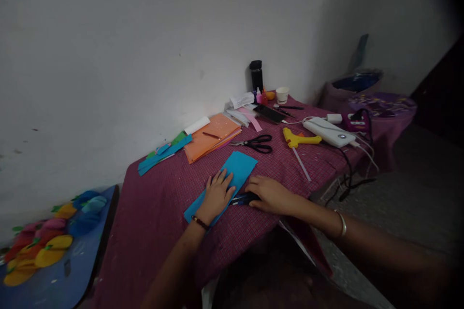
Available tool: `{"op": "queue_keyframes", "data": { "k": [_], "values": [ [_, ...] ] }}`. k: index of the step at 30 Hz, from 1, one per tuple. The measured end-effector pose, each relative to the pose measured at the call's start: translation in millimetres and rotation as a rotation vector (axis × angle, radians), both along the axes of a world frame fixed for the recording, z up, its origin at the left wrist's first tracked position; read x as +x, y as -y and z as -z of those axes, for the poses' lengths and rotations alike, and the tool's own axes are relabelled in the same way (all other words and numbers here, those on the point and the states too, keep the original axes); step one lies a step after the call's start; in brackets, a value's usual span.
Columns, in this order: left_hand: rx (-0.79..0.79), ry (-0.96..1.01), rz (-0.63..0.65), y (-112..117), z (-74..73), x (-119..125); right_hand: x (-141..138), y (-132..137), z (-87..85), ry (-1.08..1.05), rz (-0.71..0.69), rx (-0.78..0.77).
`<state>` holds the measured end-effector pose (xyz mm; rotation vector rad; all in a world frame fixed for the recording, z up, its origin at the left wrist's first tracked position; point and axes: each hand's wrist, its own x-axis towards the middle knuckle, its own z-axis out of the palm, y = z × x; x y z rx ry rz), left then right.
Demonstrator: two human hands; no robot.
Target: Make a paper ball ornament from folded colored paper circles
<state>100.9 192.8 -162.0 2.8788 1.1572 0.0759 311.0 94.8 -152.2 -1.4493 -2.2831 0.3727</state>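
Observation:
A blue paper sheet (237, 169) lies on the table with the maroon checked cloth (163, 203). My left hand (216, 196) rests flat on the sheet's near part, fingers stretched out. My right hand (270, 194) lies just right of it, fingers curled over a dark pen-like object (242, 199) at the sheet's edge. Black scissors (256, 143) and a yellow glue gun (299, 140) lie farther back on the cloth.
A stack of orange sheets (210, 141) and blue strips (163, 155) lie by the wall. A black bottle (256, 76), white cup (282, 94), phone (270, 113), white power bank (328, 131) with cables sit at the far right. Paper flowers (39, 244) lie on a blue board, left.

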Motion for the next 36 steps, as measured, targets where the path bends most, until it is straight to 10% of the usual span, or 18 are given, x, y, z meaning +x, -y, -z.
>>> {"op": "queue_keyframes", "data": {
  "k": [15, 30, 36],
  "values": [
    [-0.085, -0.059, -0.008, 77.2, -0.8, -92.3, -1.4, -7.5, 5.3, 0.054, -0.097, 0.020],
    [-0.049, 0.115, 0.028, 65.5, 15.1, -108.7, -29.5, -8.4, 5.5, 0.044, -0.154, -0.031],
    [0.166, 0.185, -0.163, 29.4, 38.0, -118.9, -28.6, -6.4, -0.7, 0.041, -0.153, -0.087]
  ]
}}
